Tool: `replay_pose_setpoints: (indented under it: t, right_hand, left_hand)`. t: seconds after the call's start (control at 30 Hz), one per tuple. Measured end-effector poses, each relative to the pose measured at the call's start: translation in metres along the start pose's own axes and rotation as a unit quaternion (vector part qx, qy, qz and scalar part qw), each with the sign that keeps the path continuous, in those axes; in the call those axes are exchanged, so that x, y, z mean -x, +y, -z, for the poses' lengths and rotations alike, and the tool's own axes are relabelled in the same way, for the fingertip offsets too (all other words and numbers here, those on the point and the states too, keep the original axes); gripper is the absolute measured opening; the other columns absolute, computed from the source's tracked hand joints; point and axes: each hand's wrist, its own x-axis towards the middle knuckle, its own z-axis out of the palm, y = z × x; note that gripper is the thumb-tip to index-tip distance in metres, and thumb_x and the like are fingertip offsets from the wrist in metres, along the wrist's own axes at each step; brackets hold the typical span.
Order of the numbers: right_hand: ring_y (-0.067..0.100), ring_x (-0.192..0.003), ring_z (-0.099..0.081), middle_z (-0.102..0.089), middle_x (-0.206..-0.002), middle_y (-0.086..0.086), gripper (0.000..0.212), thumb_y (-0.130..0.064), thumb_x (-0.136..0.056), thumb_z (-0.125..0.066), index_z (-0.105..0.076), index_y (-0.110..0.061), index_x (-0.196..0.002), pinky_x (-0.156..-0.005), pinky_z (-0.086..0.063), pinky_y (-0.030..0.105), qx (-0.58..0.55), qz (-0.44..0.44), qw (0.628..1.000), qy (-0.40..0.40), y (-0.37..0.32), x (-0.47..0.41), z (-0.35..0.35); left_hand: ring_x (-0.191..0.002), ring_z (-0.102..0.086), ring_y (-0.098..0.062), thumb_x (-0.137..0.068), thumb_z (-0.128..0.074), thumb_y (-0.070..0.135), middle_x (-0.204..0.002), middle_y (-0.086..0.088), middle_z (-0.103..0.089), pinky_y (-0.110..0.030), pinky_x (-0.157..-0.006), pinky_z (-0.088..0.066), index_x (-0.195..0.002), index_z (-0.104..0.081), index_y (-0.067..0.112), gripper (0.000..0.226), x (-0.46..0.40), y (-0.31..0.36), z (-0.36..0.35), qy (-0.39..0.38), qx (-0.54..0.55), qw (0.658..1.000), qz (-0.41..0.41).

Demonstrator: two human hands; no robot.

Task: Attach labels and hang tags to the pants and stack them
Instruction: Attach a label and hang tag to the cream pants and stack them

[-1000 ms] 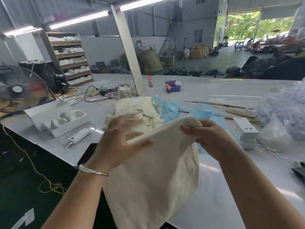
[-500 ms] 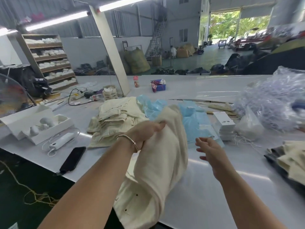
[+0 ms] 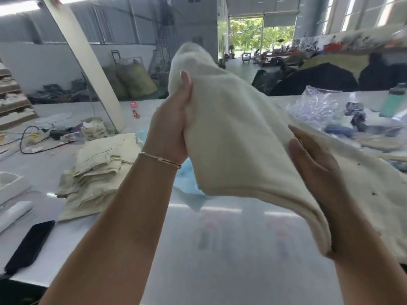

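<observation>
Two hands are on one pair of cream pants [image 3: 237,137], and I watch them held up in the air over the white table [image 3: 220,249], well above the stack of finished pants [image 3: 99,170] lying to the left. My read of the left hand [image 3: 171,128] is that its fingers are wrapped round a bunched fold near the top of the cloth, thumb pressed against the fabric; the right hand [image 3: 312,170] lies flat along the drape with its fingers straight, steadying and not gripping. That leaves the whole weight on one pinch, so I judge the cloth could slide free and drop in a heap, perhaps onto the blue tissue [image 3: 187,183] below. The long end trails off to the right toward the clear plastic bags [image 3: 317,106] and could drag them about. I see no label or tag in either hand, so a pair could reach the stack untagged if I rush
</observation>
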Motion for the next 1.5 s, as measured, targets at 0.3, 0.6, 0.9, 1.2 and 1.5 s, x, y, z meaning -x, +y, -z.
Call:
replay_pose_setpoints:
  t: [0.3, 0.6, 0.9, 1.2, 1.5]
  right_hand:
    - [0.012, -0.148, -0.005, -0.007, -0.162, -0.008, 0.057, -0.056, -0.098, -0.023, -0.018, -0.035, -0.151, -0.118, 0.0, 0.043, 0.387, -0.15, 0.852, -0.318, 0.148, 0.107, -0.152]
    - [0.017, -0.148, 0.012, 0.017, -0.158, -0.007, 0.084, -0.064, -0.075, 0.015, 0.003, -0.033, -0.152, -0.109, 0.016, 0.042, 0.458, -0.135, 0.804, -0.354, 0.191, 0.143, -0.224]
    - [0.01, -0.148, 0.002, -0.005, -0.161, -0.009, 0.05, -0.037, -0.102, -0.031, -0.023, -0.032, -0.151, -0.112, 0.017, 0.026, 0.382, -0.145, 0.857, -0.313, 0.178, 0.136, -0.246]
    - [0.023, -0.145, -0.014, -0.014, -0.159, 0.004, 0.078, -0.07, -0.088, -0.036, -0.018, -0.026, -0.15, -0.116, -0.012, 0.044, 0.52, -0.405, 0.746, -0.094, 0.184, 0.127, -0.135]
    - [0.029, -0.1, -0.057, -0.061, -0.109, 0.008, 0.052, -0.05, -0.076, -0.072, -0.051, -0.013, -0.106, -0.076, -0.046, 0.036, 0.308, -0.549, 0.776, -0.048, 0.193, 0.116, -0.06]
  left_hand:
    - [-0.079, -0.07, -0.029, -0.089, -0.067, 0.018, -0.097, -0.02, -0.073, -0.036, -0.067, -0.058, -0.11, -0.068, -0.002, 0.029, 0.027, -0.151, 0.225, 0.187, -0.207, 0.899, 0.339]
    - [-0.107, -0.063, -0.03, -0.093, -0.059, 0.008, -0.116, -0.018, -0.068, -0.036, -0.09, -0.048, -0.118, -0.064, -0.001, 0.026, 0.012, -0.215, 0.326, 0.131, -0.448, 0.816, 0.341]
    - [-0.102, -0.052, -0.04, -0.07, -0.069, 0.011, -0.108, -0.018, -0.059, -0.048, -0.08, -0.047, -0.12, -0.064, 0.014, 0.05, 0.007, -0.225, 0.338, 0.137, -0.742, 0.646, 0.116]
    - [-0.09, -0.061, -0.035, -0.077, -0.047, 0.014, -0.094, -0.011, -0.064, -0.044, -0.08, -0.046, -0.081, -0.069, 0.014, 0.022, 0.004, -0.262, 0.314, 0.045, -0.679, 0.72, 0.136]
    - [-0.065, -0.06, -0.013, -0.082, -0.062, 0.0, -0.077, 0.0, -0.066, -0.026, -0.066, -0.047, -0.08, -0.064, 0.024, 0.025, 0.006, -0.3, 0.172, -0.135, -0.457, 0.837, 0.269]
